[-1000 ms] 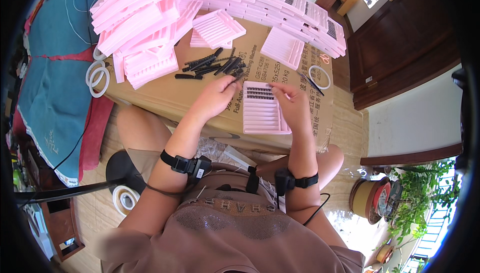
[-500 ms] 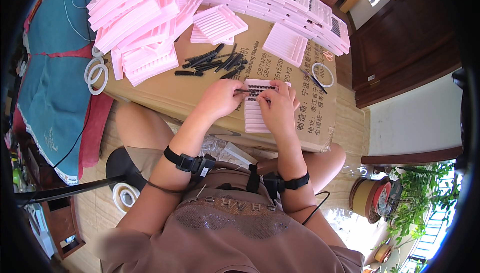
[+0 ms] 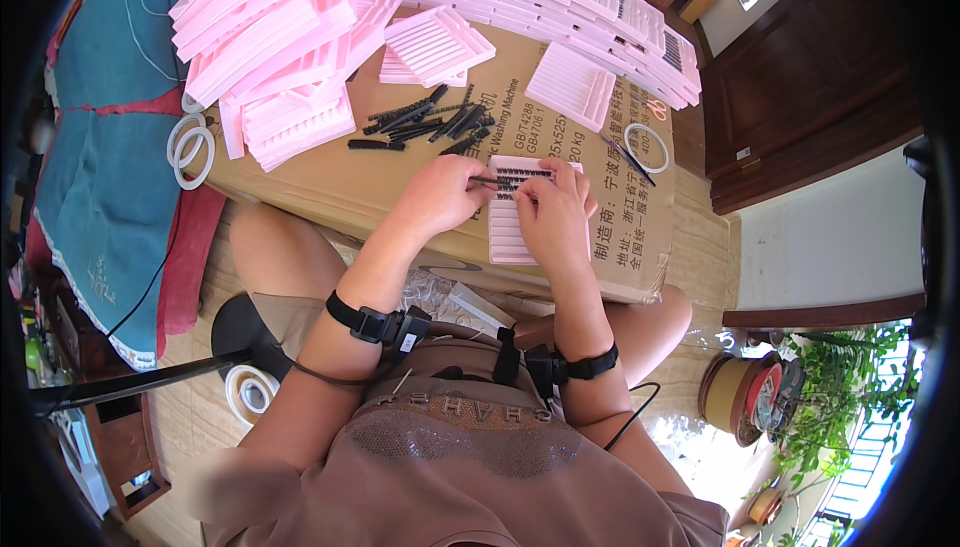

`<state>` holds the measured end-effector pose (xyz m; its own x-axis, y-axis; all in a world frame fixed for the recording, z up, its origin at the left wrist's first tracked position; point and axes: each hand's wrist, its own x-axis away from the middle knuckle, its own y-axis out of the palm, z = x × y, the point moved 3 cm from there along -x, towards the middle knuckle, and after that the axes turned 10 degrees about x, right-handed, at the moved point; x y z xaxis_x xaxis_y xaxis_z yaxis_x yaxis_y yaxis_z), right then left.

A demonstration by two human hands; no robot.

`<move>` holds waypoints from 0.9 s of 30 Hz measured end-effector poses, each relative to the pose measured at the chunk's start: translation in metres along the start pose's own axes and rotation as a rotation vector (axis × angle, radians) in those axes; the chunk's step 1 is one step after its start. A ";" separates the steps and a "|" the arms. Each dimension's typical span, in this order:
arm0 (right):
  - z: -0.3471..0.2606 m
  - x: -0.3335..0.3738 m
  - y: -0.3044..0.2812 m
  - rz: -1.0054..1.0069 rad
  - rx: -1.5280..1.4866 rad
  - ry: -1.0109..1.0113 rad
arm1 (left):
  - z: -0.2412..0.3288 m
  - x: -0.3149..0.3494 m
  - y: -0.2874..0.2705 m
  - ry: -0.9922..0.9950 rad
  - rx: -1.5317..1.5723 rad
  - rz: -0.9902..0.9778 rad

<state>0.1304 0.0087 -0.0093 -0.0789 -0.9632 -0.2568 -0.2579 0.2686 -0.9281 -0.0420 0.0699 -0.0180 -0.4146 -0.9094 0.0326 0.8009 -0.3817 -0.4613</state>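
A pink ridged tray (image 3: pixel 509 237) lies near the front edge of the cardboard box, with several black fringed strips, like false eyelash strips (image 3: pixel 510 173), across its far grooves. From the left, my left hand (image 3: pixel 448 193) is closed in a pinch on a thin dark strip (image 3: pixel 486 181), which reaches over the tray. My right hand (image 3: pixel 556 215) rests over the tray's right side. Its thumb and forefinger are pressed together at the black strips, and its other fingers curl by the right edge. What lies between these fingertips is hidden.
Loose black strips (image 3: pixel 430 125) lie in a heap beyond my left hand. Pink trays (image 3: pixel 265 32) are piled at the left, and more stacked trays (image 3: pixel 560 7) line the back. At the right are a white ring (image 3: pixel 646 149), a dark pen-like tool (image 3: pixel 632 163) and scissors (image 3: pixel 656 109).
My hands have barely moved. The fingertips shift slightly at the black strips, and the tray stays in place.
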 end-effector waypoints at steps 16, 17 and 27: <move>0.029 0.002 -0.015 0.003 -0.050 0.088 | 0.009 -0.010 0.005 0.116 -0.190 0.084; 0.033 0.003 -0.017 0.009 -0.051 0.103 | 0.008 -0.010 0.005 0.102 -0.171 0.080; 0.042 -0.005 -0.015 -0.006 -0.015 0.149 | 0.008 -0.010 0.003 0.047 -0.094 0.050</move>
<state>0.1746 0.0091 -0.0055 -0.2191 -0.9534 -0.2074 -0.2729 0.2640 -0.9251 -0.0317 0.0768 -0.0133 -0.3966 -0.9174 -0.0335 0.7784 -0.3167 -0.5421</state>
